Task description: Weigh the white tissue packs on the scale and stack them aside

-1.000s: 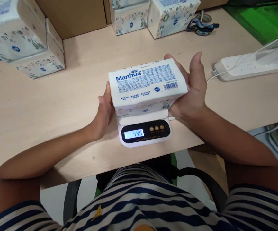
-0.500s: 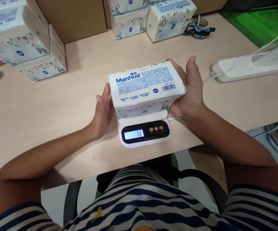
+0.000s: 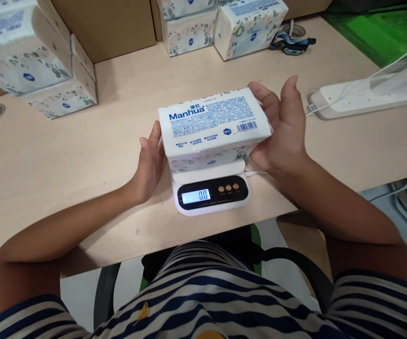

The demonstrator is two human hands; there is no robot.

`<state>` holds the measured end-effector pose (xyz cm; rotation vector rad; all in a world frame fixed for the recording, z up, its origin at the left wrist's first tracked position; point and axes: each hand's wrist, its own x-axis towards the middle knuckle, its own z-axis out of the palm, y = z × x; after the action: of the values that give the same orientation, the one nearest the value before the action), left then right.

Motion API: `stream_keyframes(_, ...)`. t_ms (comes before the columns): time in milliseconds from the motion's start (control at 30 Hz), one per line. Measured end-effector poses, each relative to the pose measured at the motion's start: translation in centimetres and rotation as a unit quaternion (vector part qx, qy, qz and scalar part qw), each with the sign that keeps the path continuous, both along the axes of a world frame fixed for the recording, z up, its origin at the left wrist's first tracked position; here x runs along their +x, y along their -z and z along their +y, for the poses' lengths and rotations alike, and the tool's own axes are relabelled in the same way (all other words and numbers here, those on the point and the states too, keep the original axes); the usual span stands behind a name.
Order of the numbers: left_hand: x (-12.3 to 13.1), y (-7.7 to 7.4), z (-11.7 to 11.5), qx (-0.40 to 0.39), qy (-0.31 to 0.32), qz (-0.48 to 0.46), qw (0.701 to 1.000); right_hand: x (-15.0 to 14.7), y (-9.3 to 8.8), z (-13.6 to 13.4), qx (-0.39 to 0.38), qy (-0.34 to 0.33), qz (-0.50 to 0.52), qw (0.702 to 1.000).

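Observation:
A white "Manhua" tissue pack, blue print and barcode facing up, hovers just over a small white kitchen scale. The scale's lit display reads 0.0. My left hand presses its fingers flat against the pack's left end. My right hand cups the right end, thumb raised and fingers round the far corner. Together they hold the pack from both ends.
Stacked tissue packs stand at the back left of the pale wooden desk, with more packs at the back centre by a cardboard box. A white power strip with cables lies right. A dark strap lies behind.
The scale's reading fell from 43.4 through 7.2 to 0.0 while the pack stayed between my hands. My left hand came off the pack's end briefly, then closed back against it.

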<state>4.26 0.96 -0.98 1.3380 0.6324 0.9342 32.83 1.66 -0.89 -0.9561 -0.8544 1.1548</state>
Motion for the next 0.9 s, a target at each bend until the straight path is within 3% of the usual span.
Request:
stream_keyframes(267,0.2,-0.4,-0.1,0.009,-0.006,0.005,1.0,0.1,0.0,0.0,-0.015,0.01,-0.012,1.0)
stream_keyframes(567,0.4,0.0,0.0,0.025,-0.01,0.016,1.0,-1.1,-2.1,-1.1,-0.064,0.005,-0.019,0.998)
stream_keyframes(900,0.5,-0.1,0.1,0.015,-0.023,0.006,1.0,-1.6,-2.0,-1.1,-0.044,-0.016,-0.031,0.998)
